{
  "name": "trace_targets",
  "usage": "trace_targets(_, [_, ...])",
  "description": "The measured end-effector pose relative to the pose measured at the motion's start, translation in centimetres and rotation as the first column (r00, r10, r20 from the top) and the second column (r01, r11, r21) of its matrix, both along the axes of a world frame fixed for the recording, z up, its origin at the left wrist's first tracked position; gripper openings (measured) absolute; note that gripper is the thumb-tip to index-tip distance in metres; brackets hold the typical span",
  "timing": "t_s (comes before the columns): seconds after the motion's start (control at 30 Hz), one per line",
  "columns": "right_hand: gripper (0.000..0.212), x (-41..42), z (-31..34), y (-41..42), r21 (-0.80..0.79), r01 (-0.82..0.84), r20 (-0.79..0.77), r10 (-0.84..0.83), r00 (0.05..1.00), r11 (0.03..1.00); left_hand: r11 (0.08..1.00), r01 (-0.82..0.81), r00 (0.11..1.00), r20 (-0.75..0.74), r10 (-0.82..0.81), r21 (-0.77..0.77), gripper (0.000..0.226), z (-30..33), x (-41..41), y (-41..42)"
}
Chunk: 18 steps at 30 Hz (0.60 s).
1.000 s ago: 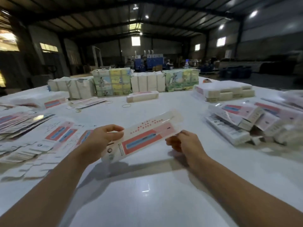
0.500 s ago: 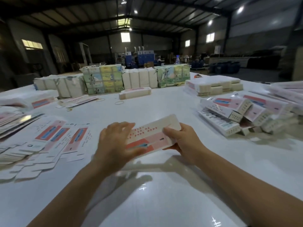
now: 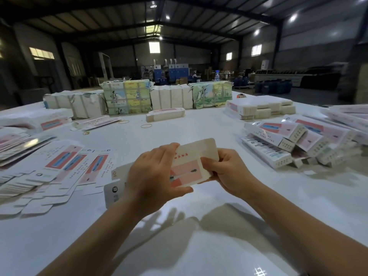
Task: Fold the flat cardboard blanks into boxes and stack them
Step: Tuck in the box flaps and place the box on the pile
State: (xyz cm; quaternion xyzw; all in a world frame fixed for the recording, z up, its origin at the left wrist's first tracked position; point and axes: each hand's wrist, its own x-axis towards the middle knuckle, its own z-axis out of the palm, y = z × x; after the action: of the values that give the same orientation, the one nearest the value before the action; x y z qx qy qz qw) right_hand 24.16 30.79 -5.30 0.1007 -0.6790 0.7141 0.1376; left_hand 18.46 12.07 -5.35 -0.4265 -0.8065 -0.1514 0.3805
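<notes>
The left hand [image 3: 157, 176] has slid from the blank's near end onto its middle, fingers now curled over the pink-printed cardboard blank [image 3: 191, 166]; the right hand [image 3: 225, 172] pinches its right edge, seemingly starting a fold; it hangs above the white table [image 3: 199, 246], folded boxes [image 3: 288, 144] stacked far right.

Dim ceiling lamps [image 3: 167, 17] and small bright wall windows [image 3: 154, 47] are lighting the dark hall at the top of the frame, soft arm shadows and small glints are showing on the glossy white table [image 3: 199, 246] at the bottom, and wide-angle distortion is bending and softening the edges.
</notes>
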Motion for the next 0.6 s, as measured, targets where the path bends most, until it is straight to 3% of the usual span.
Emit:
trace_targets(0.2, [0.029, 0.7, 0.7, 0.0, 0.136, 0.112, -0.062, -0.104, 0.993, 0.984, 0.998, -0.042, 0.999, -0.011, 0.041, -0.044, 0.087, 0.7, 0.6, 0.4])
trace_targets(0.47, [0.043, 0.8, 1.0, 0.3, 0.131, 0.093, -0.039, -0.088, 0.995, 0.987, 0.995, -0.070, 0.997, 0.005, 0.071, -0.068, 0.086, 1.2, 1.3, 0.8])
trace_targets(0.6, [0.032, 0.5, 1.0, 0.8, 0.074, 0.018, 0.037, -0.020, 0.999, 0.997, 0.994, -0.063, 0.998, 0.021, 0.065, -0.091, 0.087, 1.2, 1.2, 0.6])
